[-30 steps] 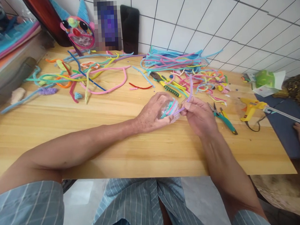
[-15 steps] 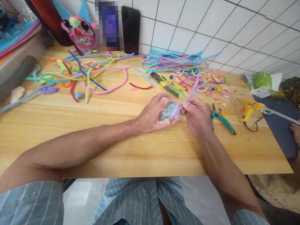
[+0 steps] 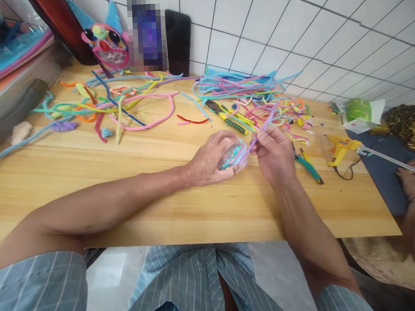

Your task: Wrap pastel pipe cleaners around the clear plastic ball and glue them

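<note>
The clear plastic object (image 3: 232, 156) is near the centre of the frame, above the tabletop (image 3: 155, 213). It is small and shiny, and teal and pink fuzzy strips lie across its surface. The left hand (image 3: 209, 160) is curled around it. The right hand (image 3: 275, 153) pinches a purple strip (image 3: 271, 116), thin and fuzzy, whose upper end points up and to the right; its lower end meets the object.

Ahead of me a black smartphone (image 3: 178, 42) leans against the white tiled wall (image 3: 253, 27); to my right, a shiny gold bundle (image 3: 404, 126) lies beyond the yellow glue gun (image 3: 342, 150).
</note>
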{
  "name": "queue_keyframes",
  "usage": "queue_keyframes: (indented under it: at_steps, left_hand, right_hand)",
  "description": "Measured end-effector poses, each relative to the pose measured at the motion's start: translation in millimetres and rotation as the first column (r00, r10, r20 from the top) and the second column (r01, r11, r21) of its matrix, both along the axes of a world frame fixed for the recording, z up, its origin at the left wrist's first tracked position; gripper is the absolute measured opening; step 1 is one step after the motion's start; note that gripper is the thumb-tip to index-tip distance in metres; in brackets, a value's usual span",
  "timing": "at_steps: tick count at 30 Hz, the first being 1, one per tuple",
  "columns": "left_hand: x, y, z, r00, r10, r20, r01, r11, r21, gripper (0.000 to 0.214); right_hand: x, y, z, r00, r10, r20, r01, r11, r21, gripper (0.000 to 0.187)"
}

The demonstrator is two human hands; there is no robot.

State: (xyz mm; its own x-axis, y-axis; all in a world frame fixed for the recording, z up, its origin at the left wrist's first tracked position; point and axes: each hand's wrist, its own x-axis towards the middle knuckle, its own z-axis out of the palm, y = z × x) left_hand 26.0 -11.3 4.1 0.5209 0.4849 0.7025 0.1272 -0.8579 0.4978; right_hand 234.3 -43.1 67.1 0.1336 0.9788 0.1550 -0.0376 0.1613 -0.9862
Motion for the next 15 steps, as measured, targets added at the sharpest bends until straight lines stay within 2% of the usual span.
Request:
queue_keyframes:
  at_steps: [7, 15]
  left_hand:
    - [0.4, -0.8, 0.6, 0.999, -0.026, 0.019, 0.026, 0.999, 0.031, 0.059]
    - [2.1, -0.8, 0.3, 1.0, -0.003, 0.024, 0.002, 1.0, 0.014, 0.056]
  right_hand:
    - [2.4, 10.7, 2.4, 0.995, -0.032, -0.1, 0.035, 0.999, 0.032, 0.046]
    - [6.9, 13.9, 7.0, 0.998, -0.058, -0.014, 0.058, 0.997, 0.047, 0.042]
